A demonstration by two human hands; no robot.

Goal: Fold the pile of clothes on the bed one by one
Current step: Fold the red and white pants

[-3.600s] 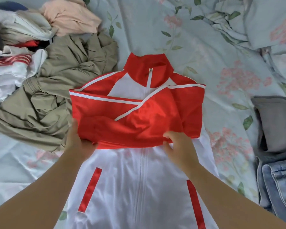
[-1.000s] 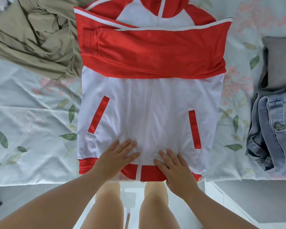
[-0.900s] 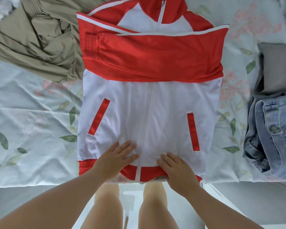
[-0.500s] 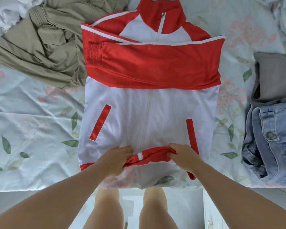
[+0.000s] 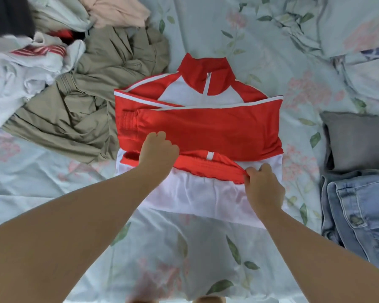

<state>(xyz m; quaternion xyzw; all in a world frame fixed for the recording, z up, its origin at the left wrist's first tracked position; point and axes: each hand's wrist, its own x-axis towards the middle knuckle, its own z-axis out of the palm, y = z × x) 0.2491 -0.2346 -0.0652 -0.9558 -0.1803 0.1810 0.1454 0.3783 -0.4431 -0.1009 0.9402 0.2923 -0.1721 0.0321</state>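
A red and white zip jacket [image 5: 206, 127] lies face up in the middle of the bed, its red sleeves folded across the chest. The lower half is doubled up, so the red hem band [image 5: 206, 166] sits just below the sleeves. My left hand [image 5: 159, 153] grips the hem at its left part, fingers curled. My right hand [image 5: 264, 185] pinches the hem's right end. The unfolded pile [image 5: 42, 62] lies at the upper left: an olive garment, white, striped and pink pieces.
Folded blue jeans [image 5: 359, 211] and a folded grey garment [image 5: 357, 141] lie at the right. A rumpled floral duvet [image 5: 348, 29] is bunched at the upper right. The floral sheet [image 5: 184, 248] spreads in front of the jacket, towards me.
Both hands took hold of the jacket's bottom hem and carried it away from me, up to the folded sleeves. The white body is now doubled over. The view has tilted up the bed.
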